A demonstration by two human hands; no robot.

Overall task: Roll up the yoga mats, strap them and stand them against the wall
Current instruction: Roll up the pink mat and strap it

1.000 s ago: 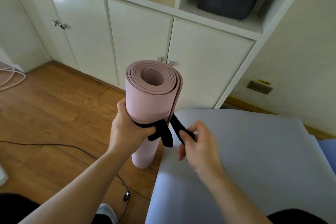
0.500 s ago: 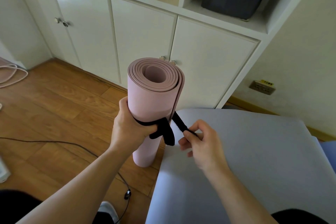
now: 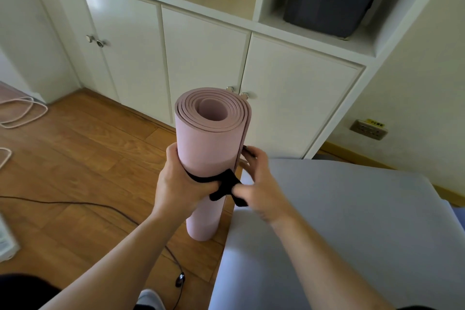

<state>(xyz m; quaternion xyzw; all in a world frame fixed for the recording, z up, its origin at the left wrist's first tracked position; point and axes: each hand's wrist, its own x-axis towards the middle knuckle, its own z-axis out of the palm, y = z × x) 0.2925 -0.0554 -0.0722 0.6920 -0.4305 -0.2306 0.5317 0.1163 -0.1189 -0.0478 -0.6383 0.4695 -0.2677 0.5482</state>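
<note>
Pink yoga mat, rolled up, stands upright on the wood floor in front of the white cabinet, lower end on the floor beside the edge of a grey mat that lies flat and unrolled. Black strap runs around the roll at about mid height, loose ends hanging at the front.

Left hand grips the roll from the left, fingers curled round it, thumb pressing on the strap. Right hand is against the right side of the roll, thumb and fingers apparently pinching a strap end (blurred, so exact finger hold hard to read).

Change: half a second ago the right hand was out to the right, pulling a strap end taut and away from the roll; now it has come in close against the roll and the tail is no longer stretched out. Camera view also tilted a bit, more cabinet showing.

Meaning, as a guess: the tightening pull is done and the strap is being fastened or tucked. Pink mat rolled, strapping nearly closed but not confirmed secure. Left to do: stand it against the wall, then roll and strap the grey mat. Risk: roll loosening if the left hand lets go before the strap holds.
</note>
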